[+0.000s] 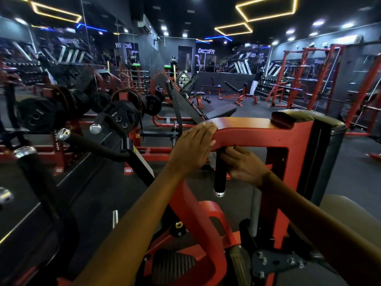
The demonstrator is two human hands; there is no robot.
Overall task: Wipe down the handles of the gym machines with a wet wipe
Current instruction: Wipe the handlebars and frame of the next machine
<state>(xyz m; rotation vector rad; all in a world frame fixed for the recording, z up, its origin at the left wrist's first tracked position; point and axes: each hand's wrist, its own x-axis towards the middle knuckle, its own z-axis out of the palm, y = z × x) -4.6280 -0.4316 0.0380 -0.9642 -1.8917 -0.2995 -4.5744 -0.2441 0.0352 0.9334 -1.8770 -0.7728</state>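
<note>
Nearest the camera, both forearms reached forward over the red machine frame (243, 139), with its footplate (173, 267) low in view. The right hand (243, 166) sat at the top of the short black handle (219, 172), which hung straight down from the frame's underside. Its fingers curled around the handle's upper end, so that grip was closed on the handle. No wet wipe could be made out; if one was there, it lay hidden inside that hand. The left hand (191, 145) lay flat on the curved end of the frame just above, fingers straight and holding nothing, apparently steadying the machine.

To do this step well, the person would probably want to keep the wrap snug and draw it down the full foam length to the chrome cap (219, 194), then twist to reach the far side. The left hand's bracing should stop the arm from swinging.

Off to the left, other black handles (97, 144) with chrome ends looked untouched, near the weight plates (121, 118). Beyond them stood benches (235, 91) and red racks (305, 75).
</note>
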